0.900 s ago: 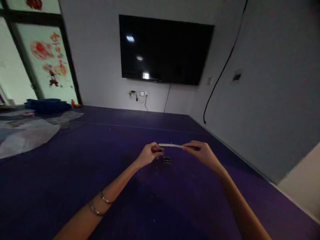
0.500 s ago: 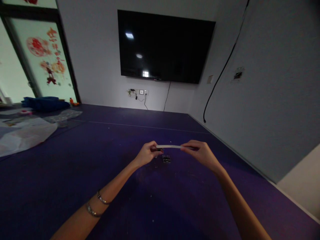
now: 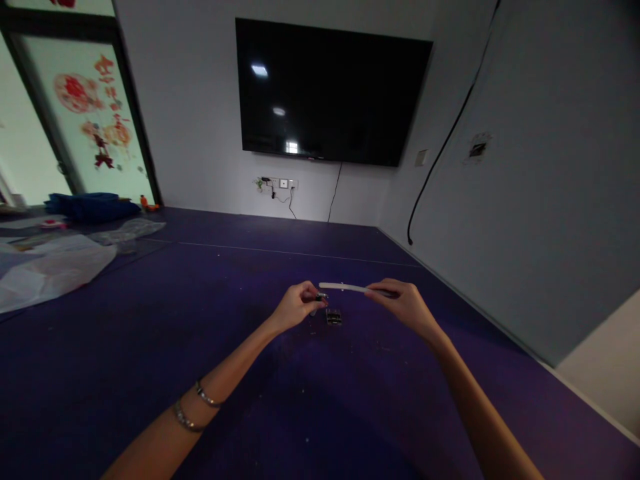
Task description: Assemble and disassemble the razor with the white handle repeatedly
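My right hand (image 3: 400,300) pinches one end of a thin, pale, slightly curved strip (image 3: 343,287), which points toward my left hand. The strip's other end hangs free, just above the left fingertips. Closed around a small metallic piece (image 3: 323,296) is my left hand (image 3: 295,310); the piece's kind is too small to make out. Below and between both hands, a small dark case-like object (image 3: 333,317) with clear edges lies on the purple surface (image 3: 280,413).
A crumpled white plastic sheet (image 3: 55,273) and a dark blue cloth bundle (image 3: 93,207) lie at the left. Orange items (image 3: 147,204) stand by the door. A black cable (image 3: 443,147) hangs down the right wall. A large television (image 3: 330,93) is mounted ahead.
The strip's left end has come away from my left hand and now sits slightly higher and to the right. The metallic piece in my left fingers shows more clearly.
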A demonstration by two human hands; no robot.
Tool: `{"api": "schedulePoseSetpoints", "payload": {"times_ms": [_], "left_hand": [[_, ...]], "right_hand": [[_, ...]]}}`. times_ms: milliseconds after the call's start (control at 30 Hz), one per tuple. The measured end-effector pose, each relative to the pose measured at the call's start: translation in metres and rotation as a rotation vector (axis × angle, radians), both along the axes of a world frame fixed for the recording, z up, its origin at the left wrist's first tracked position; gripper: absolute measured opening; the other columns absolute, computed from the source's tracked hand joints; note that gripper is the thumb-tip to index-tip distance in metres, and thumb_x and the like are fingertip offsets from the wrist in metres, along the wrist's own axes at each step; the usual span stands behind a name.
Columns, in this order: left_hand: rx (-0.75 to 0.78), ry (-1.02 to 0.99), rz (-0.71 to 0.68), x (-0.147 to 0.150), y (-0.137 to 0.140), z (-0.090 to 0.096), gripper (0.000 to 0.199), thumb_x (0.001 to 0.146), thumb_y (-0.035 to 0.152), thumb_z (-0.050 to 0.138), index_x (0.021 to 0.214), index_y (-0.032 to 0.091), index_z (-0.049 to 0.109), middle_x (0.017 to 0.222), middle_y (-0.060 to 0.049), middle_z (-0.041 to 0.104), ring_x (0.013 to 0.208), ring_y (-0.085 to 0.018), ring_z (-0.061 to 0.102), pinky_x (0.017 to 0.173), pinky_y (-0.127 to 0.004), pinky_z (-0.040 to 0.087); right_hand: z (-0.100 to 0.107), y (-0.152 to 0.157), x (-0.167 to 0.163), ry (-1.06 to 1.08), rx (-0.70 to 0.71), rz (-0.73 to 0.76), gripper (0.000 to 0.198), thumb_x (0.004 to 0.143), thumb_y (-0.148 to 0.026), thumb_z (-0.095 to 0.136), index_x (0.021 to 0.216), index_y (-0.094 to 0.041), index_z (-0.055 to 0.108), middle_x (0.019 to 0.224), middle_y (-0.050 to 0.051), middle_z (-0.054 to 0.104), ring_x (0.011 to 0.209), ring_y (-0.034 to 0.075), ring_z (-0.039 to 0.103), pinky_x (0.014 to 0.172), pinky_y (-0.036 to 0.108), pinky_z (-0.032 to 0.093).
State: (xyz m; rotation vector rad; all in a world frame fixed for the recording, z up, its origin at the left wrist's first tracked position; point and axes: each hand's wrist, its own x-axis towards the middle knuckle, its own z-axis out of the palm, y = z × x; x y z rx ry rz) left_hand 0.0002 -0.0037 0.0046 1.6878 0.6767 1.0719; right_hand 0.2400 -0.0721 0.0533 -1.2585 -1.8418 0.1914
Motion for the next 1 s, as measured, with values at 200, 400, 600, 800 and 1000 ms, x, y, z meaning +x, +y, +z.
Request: {"api": "schedulePoseSetpoints", "payload": {"times_ms": [200,400,600,800,1000], "left_hand": [[0.044,0.017,0.016,0.000,0.000,0.000,0.025,0.066,0.022,0.069,0.067,0.016,0.045,0.069,-0.002,0.066,0.060,-0.011,0.060,0.055,-0.023,0.043],[0.020,0.002,0.005,-0.001,-0.001,0.001,0.023,0.065,0.020,0.069,0.069,0.016,0.046,0.076,-0.004,0.068,0.068,-0.014,0.062,0.060,-0.024,0.045],[0.049,0.039,0.022,-0.002,-0.002,0.005,0.024,0.065,0.022,0.070,0.069,0.015,0.048,0.072,-0.003,0.067,0.061,-0.012,0.059,0.056,-0.023,0.043],[0.033,0.003,0.007,-0.002,-0.002,0.003,0.025,0.065,0.022,0.071,0.069,0.016,0.047,0.072,-0.003,0.066,0.068,-0.015,0.062,0.060,-0.025,0.045],[0.035,-0.005,-0.016,-0.002,-0.002,0.004,0.027,0.065,0.023,0.072,0.069,0.016,0.047,0.074,-0.003,0.067,0.064,-0.013,0.061,0.058,-0.024,0.045]], "right_hand": [[0.001,0.000,-0.001,-0.002,-0.052,0.063,0.023,0.078,-0.041,0.059,0.081,-0.021,0.072,0.081,0.004,0.069,0.074,0.017,0.062,0.064,0.027,0.045],[-0.001,0.001,-0.001,0.021,-0.023,0.016,0.025,0.077,-0.044,0.060,0.081,-0.021,0.071,0.081,0.005,0.068,0.074,0.018,0.062,0.064,0.028,0.046],[0.002,-0.002,-0.006,-0.002,-0.017,0.051,0.025,0.077,-0.043,0.059,0.082,-0.021,0.072,0.082,0.005,0.068,0.074,0.018,0.062,0.065,0.028,0.046],[0.004,-0.006,-0.009,-0.005,0.019,0.009,0.027,0.078,-0.044,0.058,0.082,-0.021,0.072,0.080,0.005,0.068,0.072,0.018,0.062,0.062,0.028,0.046],[0.006,-0.009,-0.013,-0.038,0.024,0.022,0.027,0.079,-0.043,0.057,0.083,-0.022,0.072,0.080,0.006,0.069,0.069,0.017,0.061,0.059,0.027,0.045]]}}
